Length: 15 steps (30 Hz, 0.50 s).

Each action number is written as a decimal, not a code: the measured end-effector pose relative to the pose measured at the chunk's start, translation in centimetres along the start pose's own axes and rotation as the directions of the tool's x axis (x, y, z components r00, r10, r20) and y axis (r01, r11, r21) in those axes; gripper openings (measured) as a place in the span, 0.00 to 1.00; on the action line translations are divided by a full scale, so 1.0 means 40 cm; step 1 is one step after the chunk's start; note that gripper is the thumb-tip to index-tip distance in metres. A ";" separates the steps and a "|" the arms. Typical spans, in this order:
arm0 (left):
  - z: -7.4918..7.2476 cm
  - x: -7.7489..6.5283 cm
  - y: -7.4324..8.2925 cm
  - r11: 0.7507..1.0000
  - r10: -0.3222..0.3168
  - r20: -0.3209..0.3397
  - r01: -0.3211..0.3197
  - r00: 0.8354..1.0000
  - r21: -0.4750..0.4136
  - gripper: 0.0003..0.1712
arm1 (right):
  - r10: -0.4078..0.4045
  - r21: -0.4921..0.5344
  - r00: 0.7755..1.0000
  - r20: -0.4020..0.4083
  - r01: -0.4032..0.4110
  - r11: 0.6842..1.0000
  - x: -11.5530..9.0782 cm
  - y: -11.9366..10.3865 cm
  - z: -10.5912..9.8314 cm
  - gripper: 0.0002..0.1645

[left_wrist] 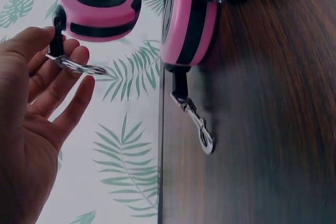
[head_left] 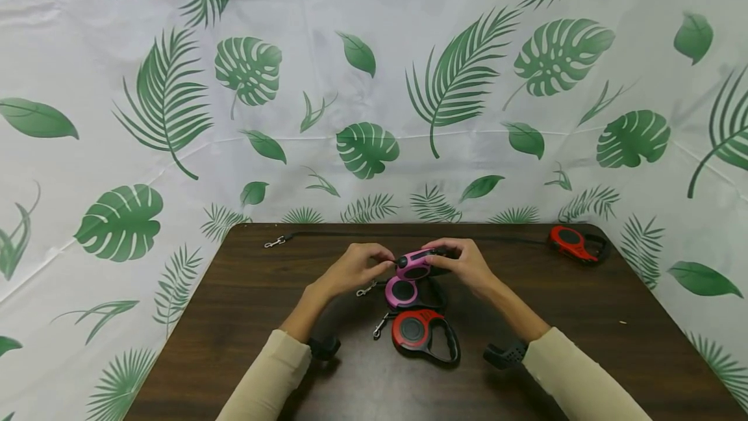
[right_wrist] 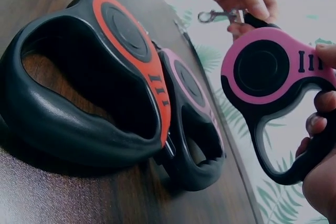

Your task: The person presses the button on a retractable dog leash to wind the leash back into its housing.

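Note:
My right hand (head_left: 464,266) grips the black handle of a pink retractable dog leash (right_wrist: 261,65), raised off the table. My left hand (head_left: 355,269) pinches that leash's short black strap (left_wrist: 56,39) between thumb and fingers; the silver clip (left_wrist: 79,66) dangles from it across the fingers. A second pink leash (head_left: 402,292) lies just below the raised one, its clip (left_wrist: 202,129) pointing left. Nearer to me a red leash (head_left: 411,330) rests with its looped handle to the right and its clip (head_left: 380,327) to the left.
Another red leash (head_left: 567,239) lies at the far right corner. Its black cord (head_left: 350,234) is drawn out along the table's back edge to a clip (head_left: 274,242) at the left. A leaf-print cloth (head_left: 374,83) hangs behind the dark wooden table (head_left: 234,343).

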<state>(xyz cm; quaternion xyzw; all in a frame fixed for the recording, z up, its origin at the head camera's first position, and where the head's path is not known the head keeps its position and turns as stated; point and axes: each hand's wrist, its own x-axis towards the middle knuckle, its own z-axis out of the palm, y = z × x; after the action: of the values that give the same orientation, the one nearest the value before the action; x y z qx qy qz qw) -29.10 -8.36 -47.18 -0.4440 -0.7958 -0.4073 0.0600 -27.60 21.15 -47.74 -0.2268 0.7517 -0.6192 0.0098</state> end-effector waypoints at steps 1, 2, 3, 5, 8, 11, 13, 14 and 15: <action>0.001 0.001 0.001 1.000 -0.009 0.003 0.009 1.000 -0.003 0.06 | -0.001 -0.001 1.000 0.001 0.001 1.000 0.000 0.000 0.001 0.15; 0.002 0.002 0.003 1.000 -0.016 0.003 0.016 1.000 -0.006 0.06 | -0.004 -0.002 1.000 0.002 0.004 1.000 0.000 0.000 0.002 0.15; 0.004 0.003 0.004 1.000 -0.020 0.003 0.020 1.000 -0.009 0.06 | -0.005 -0.002 1.000 0.001 0.005 1.000 -0.001 -0.001 0.003 0.15; 0.007 0.005 0.006 1.000 -0.025 0.001 0.025 1.000 -0.008 0.07 | -0.004 -0.001 1.000 -0.001 0.004 1.000 -0.002 -0.003 0.003 0.15; 0.010 0.007 0.007 1.000 -0.019 -0.010 0.019 1.000 -0.006 0.07 | -0.006 -0.006 1.000 -0.006 0.006 1.000 -0.004 -0.005 0.000 0.15; 0.015 0.009 0.007 1.000 -0.012 -0.012 0.012 1.000 -0.017 0.08 | -0.007 -0.018 1.000 -0.013 0.007 1.000 -0.005 -0.004 -0.004 0.15; 0.019 0.012 0.009 0.999 -0.010 -0.009 0.009 1.000 -0.031 0.10 | -0.007 -0.028 1.000 -0.022 0.007 1.000 -0.006 -0.003 -0.007 0.15; 0.021 0.013 0.010 0.999 -0.009 -0.007 0.008 1.000 -0.039 0.10 | -0.005 -0.032 1.000 -0.027 0.004 0.999 -0.006 -0.003 -0.008 0.15; 0.023 0.015 0.011 0.999 -0.008 -0.005 0.007 1.000 -0.049 0.12 | -0.006 -0.034 1.000 -0.029 0.005 0.999 -0.007 -0.001 -0.010 0.14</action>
<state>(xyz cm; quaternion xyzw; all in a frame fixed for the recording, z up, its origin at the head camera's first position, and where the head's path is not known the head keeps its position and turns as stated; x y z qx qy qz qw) -28.88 -7.20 -47.26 -0.4412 -0.7872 -0.4280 0.0497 -27.46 21.60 -47.67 -0.2199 0.7616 -0.6096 -0.0065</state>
